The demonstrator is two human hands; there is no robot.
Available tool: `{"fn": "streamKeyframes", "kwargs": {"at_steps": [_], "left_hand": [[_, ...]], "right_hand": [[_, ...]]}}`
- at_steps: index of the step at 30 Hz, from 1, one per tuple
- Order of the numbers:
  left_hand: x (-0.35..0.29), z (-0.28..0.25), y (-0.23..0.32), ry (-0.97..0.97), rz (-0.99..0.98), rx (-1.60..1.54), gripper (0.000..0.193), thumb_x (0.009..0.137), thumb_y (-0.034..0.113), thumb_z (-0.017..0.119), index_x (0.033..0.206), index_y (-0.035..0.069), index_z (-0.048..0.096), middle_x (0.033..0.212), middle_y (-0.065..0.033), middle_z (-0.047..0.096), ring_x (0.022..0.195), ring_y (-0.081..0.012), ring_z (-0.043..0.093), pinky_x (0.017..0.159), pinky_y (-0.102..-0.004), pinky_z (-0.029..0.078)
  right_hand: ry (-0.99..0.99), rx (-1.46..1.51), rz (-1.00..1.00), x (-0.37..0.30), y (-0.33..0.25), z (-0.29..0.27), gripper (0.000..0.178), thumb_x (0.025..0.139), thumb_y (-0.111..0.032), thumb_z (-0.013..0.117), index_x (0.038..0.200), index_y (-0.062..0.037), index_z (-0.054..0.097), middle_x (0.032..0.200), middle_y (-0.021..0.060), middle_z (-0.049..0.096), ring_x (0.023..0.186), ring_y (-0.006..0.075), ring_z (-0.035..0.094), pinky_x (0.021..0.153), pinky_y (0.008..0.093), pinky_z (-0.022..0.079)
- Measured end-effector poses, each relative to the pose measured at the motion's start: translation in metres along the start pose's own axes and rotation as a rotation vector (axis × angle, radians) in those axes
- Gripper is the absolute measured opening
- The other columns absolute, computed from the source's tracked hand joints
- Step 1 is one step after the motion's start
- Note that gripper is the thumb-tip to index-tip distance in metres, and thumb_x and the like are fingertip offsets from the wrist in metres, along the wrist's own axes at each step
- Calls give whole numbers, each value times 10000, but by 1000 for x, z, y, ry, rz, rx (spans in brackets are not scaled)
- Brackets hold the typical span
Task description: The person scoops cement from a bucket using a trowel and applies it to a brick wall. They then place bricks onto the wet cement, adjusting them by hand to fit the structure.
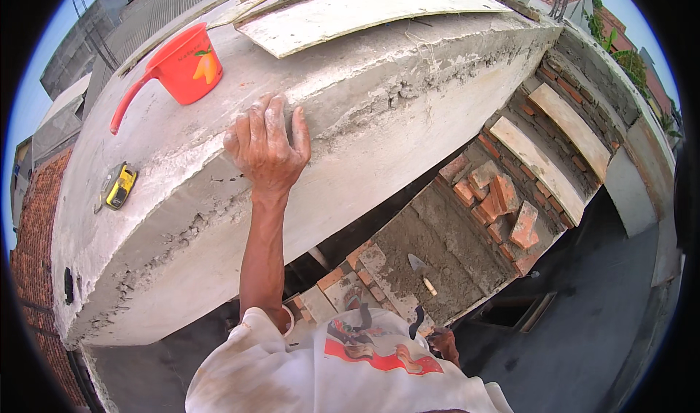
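Note:
My left hand (268, 144) is braced on the upper edge of a grey concrete slab (430, 95). Its dusty fingers rest on top, slightly bent, with the thumb apart; no tool is in it. Beyond the fingertips stands a red plastic dipper (191, 66) with a long handle and a mango picture. Farther left on the slab lies a yellow and black tape measure (121, 187). Low beside my shirt, my right hand (443, 344) shows only partly in shadow, its fingers hidden. A pointed trowel (421, 273) with a wooden handle lies on the wet mortar (445, 238) below.
Loose bricks (503, 201) are piled on the brick steps to the right, where pale boards (539, 161) cover two step edges. A white board (372, 15) lies along the slab's far side. Dark gaps open beside the landing, and a grey floor (561, 303) lies lower right.

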State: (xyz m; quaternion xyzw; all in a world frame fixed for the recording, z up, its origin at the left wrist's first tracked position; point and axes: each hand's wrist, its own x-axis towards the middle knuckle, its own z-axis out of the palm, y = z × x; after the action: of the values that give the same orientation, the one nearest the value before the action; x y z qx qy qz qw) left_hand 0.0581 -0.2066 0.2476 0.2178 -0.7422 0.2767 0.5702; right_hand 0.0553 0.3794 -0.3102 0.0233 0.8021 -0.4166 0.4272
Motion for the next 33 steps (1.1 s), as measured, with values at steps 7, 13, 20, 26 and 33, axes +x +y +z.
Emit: {"fn": "streamKeyframes", "kwargs": {"at_steps": [7, 13, 20, 26, 33], "left_hand": [[-8, 5, -3, 8, -18, -53, 343, 883, 248, 800, 1183, 105, 715, 1136, -34, 729, 1013, -220, 650, 910, -391, 372], [-3, 3, -3, -22, -2, -5, 335, 891, 273, 807, 1183, 125, 736, 1173, -27, 742, 992, -198, 651, 919, -375, 372], [-4, 8, 2, 4, -6, -40, 327, 907, 260, 795, 1192, 116, 725, 1177, -10, 750, 1000, -190, 664, 948, -356, 357], [2, 7, 0, 21, 15, -36, 300, 910, 244, 789, 1174, 118, 719, 1155, -16, 755, 967, -195, 675, 905, -344, 377], [2, 7, 1, -9, 1, -52, 297, 905, 236, 787, 1163, 104, 720, 1158, -37, 755, 981, -210, 671, 910, -367, 370]], "right_hand": [[122, -81, -153, 0, -227, -34, 233, 993, -265, 715, 987, -36, 758, 700, 72, 718, 602, 163, 672, 518, 344, 506], [248, -61, -548, -19, -423, -56, 555, 969, -490, 743, 622, -74, 625, 561, -12, 521, 554, 88, 426, 534, 355, 347], [359, 22, -811, -51, -546, -68, 515, 1026, -420, 717, 650, -89, 597, 619, -18, 574, 593, 80, 499, 560, 305, 409], [148, 233, -1133, -96, -717, -117, 507, 1005, -383, 734, 1304, 19, 656, 983, 93, 704, 827, 138, 682, 720, 283, 578], [-125, 803, -932, -78, -893, -136, 631, 1121, -283, 498, 1566, 87, 245, 1488, 371, 440, 1382, 458, 537, 1161, 544, 511]]}}
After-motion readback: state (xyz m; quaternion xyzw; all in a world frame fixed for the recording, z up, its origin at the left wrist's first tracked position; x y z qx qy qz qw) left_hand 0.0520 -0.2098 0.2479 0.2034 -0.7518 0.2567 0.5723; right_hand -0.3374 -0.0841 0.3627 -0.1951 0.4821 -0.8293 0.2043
